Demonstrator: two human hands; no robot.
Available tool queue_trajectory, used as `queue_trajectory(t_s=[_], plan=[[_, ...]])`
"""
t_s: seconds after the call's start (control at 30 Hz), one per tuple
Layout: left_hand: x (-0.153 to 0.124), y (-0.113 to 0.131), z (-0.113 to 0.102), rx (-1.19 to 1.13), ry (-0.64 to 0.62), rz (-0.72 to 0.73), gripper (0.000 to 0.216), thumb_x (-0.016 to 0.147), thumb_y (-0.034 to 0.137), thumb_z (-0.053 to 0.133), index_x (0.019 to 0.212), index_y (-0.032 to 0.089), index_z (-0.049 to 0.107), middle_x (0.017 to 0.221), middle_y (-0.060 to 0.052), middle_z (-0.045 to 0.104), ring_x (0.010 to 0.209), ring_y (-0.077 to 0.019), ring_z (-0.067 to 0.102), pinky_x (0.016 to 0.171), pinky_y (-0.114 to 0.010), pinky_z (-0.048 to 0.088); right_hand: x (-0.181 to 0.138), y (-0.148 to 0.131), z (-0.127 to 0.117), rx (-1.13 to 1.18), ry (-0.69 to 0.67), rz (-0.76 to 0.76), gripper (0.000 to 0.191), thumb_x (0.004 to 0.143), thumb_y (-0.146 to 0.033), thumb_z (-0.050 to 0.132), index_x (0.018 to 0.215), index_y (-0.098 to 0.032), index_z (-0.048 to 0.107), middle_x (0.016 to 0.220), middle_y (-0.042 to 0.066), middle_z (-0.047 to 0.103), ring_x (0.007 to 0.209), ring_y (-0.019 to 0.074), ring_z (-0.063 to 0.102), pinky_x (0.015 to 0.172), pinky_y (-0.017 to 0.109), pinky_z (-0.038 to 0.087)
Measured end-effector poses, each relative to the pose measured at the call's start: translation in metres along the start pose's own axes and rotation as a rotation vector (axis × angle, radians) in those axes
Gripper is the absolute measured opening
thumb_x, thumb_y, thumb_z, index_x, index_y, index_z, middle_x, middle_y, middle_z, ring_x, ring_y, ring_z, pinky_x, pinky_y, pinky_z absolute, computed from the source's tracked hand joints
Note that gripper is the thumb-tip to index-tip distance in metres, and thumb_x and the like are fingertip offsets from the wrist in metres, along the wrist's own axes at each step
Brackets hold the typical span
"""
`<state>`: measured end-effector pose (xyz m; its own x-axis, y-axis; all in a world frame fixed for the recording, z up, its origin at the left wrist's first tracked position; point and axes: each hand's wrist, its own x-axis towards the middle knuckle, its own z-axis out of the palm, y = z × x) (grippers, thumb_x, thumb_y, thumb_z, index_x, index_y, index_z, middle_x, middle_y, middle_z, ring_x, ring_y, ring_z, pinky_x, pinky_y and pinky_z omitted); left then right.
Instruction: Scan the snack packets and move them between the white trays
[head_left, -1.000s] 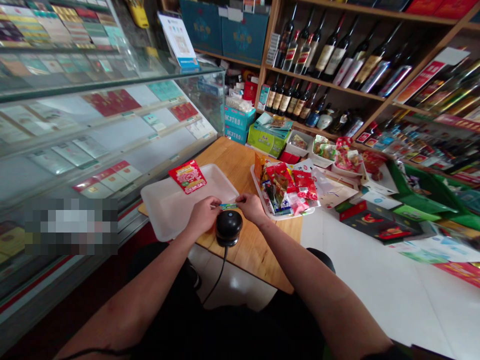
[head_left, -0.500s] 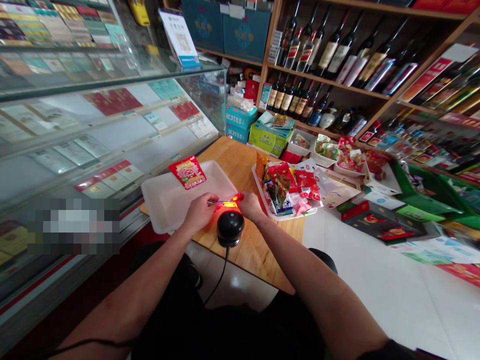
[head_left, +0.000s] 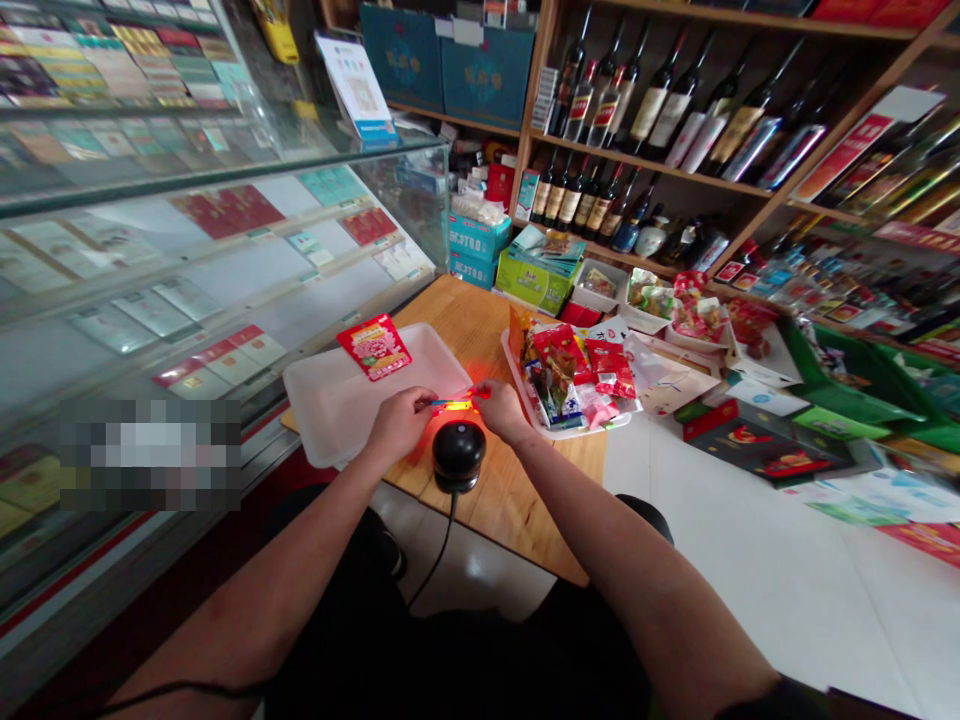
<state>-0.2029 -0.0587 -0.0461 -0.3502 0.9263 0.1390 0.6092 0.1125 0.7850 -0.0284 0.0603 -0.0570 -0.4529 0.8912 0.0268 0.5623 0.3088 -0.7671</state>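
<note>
Between my two hands is a thin, narrow packet (head_left: 453,404), blue toward its left end and lit red and yellow by the scanner's glow. My left hand (head_left: 406,418) pinches its left end. My right hand (head_left: 498,408) closes on its right end with bent fingers. Just on the near side of the packet stands a black, round-headed barcode scanner (head_left: 459,452) with a cable, throwing red light forward. Print on the packet is too small and washed out to read. A red snack packet (head_left: 375,348) rests in the white tray (head_left: 315,425) to the left.
To the right, a second white tray (head_left: 581,433) holds several snack packets. Both trays stand on the wooden table (head_left: 551,500). A glass display counter (head_left: 247,260) runs along the left. Boxes, snack trays and bottle shelves (head_left: 660,160) fill the back and right.
The packet and both hands stay nearly in place; the packet has turned slightly, and its bright glow has shrunk. The view has shifted a little.
</note>
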Motion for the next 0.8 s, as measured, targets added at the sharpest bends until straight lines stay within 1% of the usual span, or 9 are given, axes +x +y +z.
queue_trajectory(t_s=[0.13, 0.3, 0.4, 0.5, 0.67, 0.8], plan=[[-0.001, 0.001, 0.002, 0.023, 0.013, 0.023, 0.018, 0.085, 0.027, 0.062, 0.097, 0.022, 0.073, 0.098, -0.004, 0.078, 0.088, -0.0204, 0.072, 0.084, -0.031, 0.054, -0.004, 0.0, -0.002, 0.096, -0.052, -0.009, 0.015, 0.083, -0.016, 0.067, 0.09, -0.018, 0.079, 0.087, 0.004, 0.077, 0.079, 0.0157, 0.069, 0.073, 0.023, 0.05], [-0.001, 0.002, 0.003, 0.026, 0.025, 0.001, 0.02, 0.086, 0.03, 0.062, 0.1, 0.022, 0.073, 0.1, -0.005, 0.078, 0.09, -0.0212, 0.072, 0.085, -0.032, 0.055, -0.008, 0.003, -0.004, 0.075, -0.082, 0.001, 0.015, 0.085, -0.018, 0.066, 0.09, -0.018, 0.08, 0.08, 0.003, 0.076, 0.073, 0.0148, 0.067, 0.07, 0.022, 0.05], [-0.002, 0.007, 0.003, 0.038, 0.025, 0.003, 0.02, 0.086, 0.028, 0.061, 0.099, 0.022, 0.073, 0.101, -0.006, 0.078, 0.091, -0.0215, 0.072, 0.085, -0.032, 0.055, -0.009, 0.001, -0.008, 0.036, -0.094, -0.009, 0.016, 0.088, -0.019, 0.064, 0.09, -0.017, 0.08, 0.083, 0.005, 0.077, 0.076, 0.0156, 0.068, 0.073, 0.023, 0.05], [-0.004, 0.011, 0.003, 0.052, 0.019, 0.026, 0.019, 0.085, 0.025, 0.059, 0.096, 0.022, 0.074, 0.1, -0.006, 0.078, 0.091, -0.0214, 0.072, 0.085, -0.032, 0.054, -0.009, 0.0, -0.01, 0.023, -0.106, -0.018, 0.014, 0.087, -0.019, 0.066, 0.085, -0.017, 0.08, 0.085, 0.007, 0.078, 0.078, 0.0166, 0.068, 0.072, 0.023, 0.049], [-0.003, 0.007, 0.008, 0.068, 0.014, 0.006, 0.02, 0.085, 0.028, 0.06, 0.098, 0.022, 0.074, 0.099, -0.006, 0.078, 0.091, -0.0224, 0.072, 0.086, -0.033, 0.054, -0.011, 0.005, -0.007, 0.054, -0.138, 0.034, 0.018, 0.089, -0.023, 0.064, 0.081, -0.016, 0.078, 0.071, 0.005, 0.074, 0.065, 0.014, 0.066, 0.065, 0.021, 0.048], [-0.001, 0.004, 0.011, 0.055, 0.011, -0.019, 0.02, 0.085, 0.03, 0.061, 0.099, 0.022, 0.074, 0.099, -0.005, 0.079, 0.091, -0.0223, 0.073, 0.085, -0.032, 0.055, -0.009, 0.011, -0.004, 0.075, -0.137, 0.067, 0.019, 0.088, -0.023, 0.063, 0.079, -0.014, 0.078, 0.069, 0.005, 0.073, 0.062, 0.0131, 0.065, 0.063, 0.021, 0.048]])
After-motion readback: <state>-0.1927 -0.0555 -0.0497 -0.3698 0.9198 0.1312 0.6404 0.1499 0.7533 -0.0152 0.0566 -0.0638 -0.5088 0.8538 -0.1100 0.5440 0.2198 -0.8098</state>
